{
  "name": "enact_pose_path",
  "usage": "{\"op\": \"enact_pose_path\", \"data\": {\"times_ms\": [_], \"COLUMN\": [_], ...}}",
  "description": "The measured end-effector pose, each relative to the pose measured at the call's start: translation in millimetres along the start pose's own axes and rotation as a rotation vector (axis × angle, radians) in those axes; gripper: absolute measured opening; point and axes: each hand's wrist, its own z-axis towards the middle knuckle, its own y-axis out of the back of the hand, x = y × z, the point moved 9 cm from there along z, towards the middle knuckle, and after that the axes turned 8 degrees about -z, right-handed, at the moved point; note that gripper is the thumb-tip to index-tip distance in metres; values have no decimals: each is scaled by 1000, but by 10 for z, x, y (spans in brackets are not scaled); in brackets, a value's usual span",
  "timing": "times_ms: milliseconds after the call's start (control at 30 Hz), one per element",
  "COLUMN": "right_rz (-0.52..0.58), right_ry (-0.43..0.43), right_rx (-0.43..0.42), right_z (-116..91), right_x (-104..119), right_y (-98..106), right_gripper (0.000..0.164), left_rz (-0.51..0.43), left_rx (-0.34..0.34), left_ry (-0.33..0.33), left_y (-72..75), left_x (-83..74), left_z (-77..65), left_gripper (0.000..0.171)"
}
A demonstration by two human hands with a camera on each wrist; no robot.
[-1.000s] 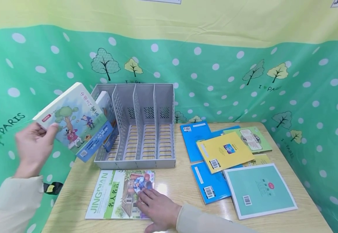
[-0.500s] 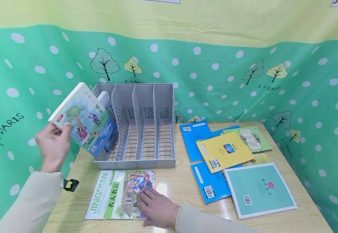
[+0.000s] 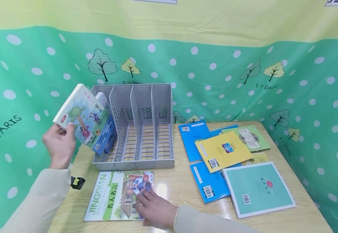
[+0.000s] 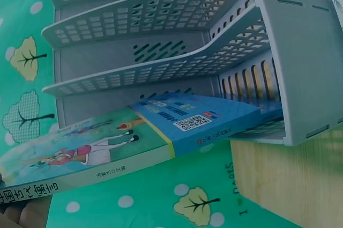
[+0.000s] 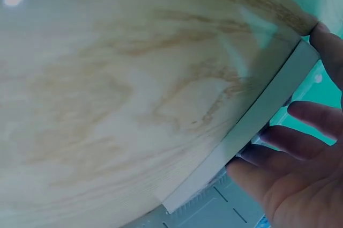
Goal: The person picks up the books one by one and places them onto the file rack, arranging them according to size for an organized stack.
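Observation:
My left hand [image 3: 59,145] pinches the upper-left edge of an illustrated children's book [image 3: 82,118], thumb on the cover. The book is tilted, its blue lower end [image 4: 214,118] at the mouth of the leftmost compartment of a grey file organizer [image 3: 134,164]. Inside that compartment leans another blue-and-white book [image 3: 103,98], partly hidden by the held one. My right hand [image 3: 155,208] rests with extended fingers on the cover of a book with a house picture and "JINGDIAN" lettering [image 3: 102,197], flat on the table. In the right wrist view, the thumb is by that book's edge [image 5: 241,129].
Right of the organizer several books lie overlapping: blue ones [image 3: 211,186], a yellow one [image 3: 221,150], a green one [image 3: 257,142] and a teal one [image 3: 259,191]. The wooden table [image 3: 177,181] ends at a dotted green curtain [image 3: 215,87].
My left hand has moved right with the illustrated book, bringing its lower end over the leftmost compartment. The right hand's thumb has drawn in slightly; its fingers remain on the lying book.

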Motion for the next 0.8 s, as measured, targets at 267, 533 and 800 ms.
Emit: {"op": "enact_pose_path", "data": {"times_ms": [267, 533, 800], "right_rz": [-133, -327, -369], "right_ry": [44, 84, 48], "right_rx": [-51, -112, -184], "right_z": [-3, -11, -29], "right_x": [46, 111, 154], "right_y": [73, 118, 161], "right_gripper": [46, 40, 40], "left_rz": [-3, 14, 36], "left_rx": [1, -1, 0], "left_ry": [-22, -34, -47], "left_y": [-47, -90, -125], "left_x": [17, 62, 102], "left_z": [-35, -48, -57], "left_gripper": [29, 29, 29]}}
